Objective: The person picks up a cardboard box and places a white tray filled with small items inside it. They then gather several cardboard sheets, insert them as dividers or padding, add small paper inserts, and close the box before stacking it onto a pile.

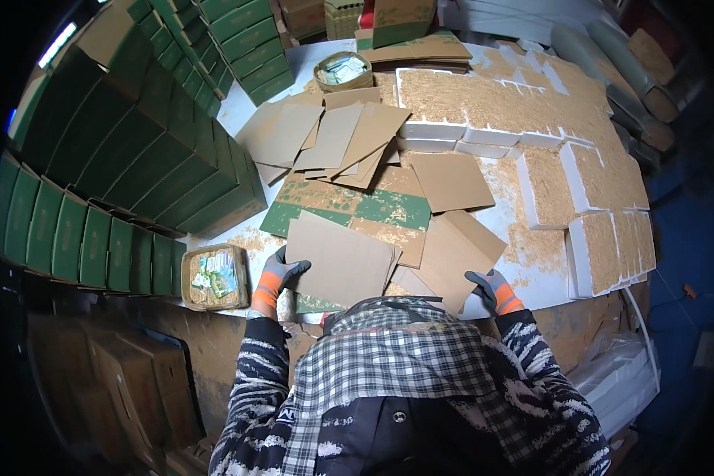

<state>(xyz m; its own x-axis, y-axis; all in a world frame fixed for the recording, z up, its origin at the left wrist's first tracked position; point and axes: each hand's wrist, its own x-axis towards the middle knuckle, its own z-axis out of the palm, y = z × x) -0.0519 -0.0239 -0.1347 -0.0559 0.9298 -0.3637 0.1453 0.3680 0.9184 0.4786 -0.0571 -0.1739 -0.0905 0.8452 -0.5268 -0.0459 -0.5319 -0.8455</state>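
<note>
My left hand (276,278), in a grey and orange glove, holds the left edge of a greyish-brown cardboard sheet (341,258), its thumb on top. Other sheet edges show under the right side of that sheet. My right hand (496,291), gloved the same way, closes on the lower right edge of a brown folded cardboard sheet (456,258). Part of its grip is hidden. Beneath and beyond both lies a flattened green and brown printed carton (389,208). More loose cardboard sheets (333,139) overlap behind it.
Green boxes (159,147) stand stacked along the left. A basket of small packets (214,278) sits by my left hand, another basket (343,71) at the back. White trays filled with brown grainy material (468,99) cover the right of the white table (535,293). Brown cartons (135,373) stand below left.
</note>
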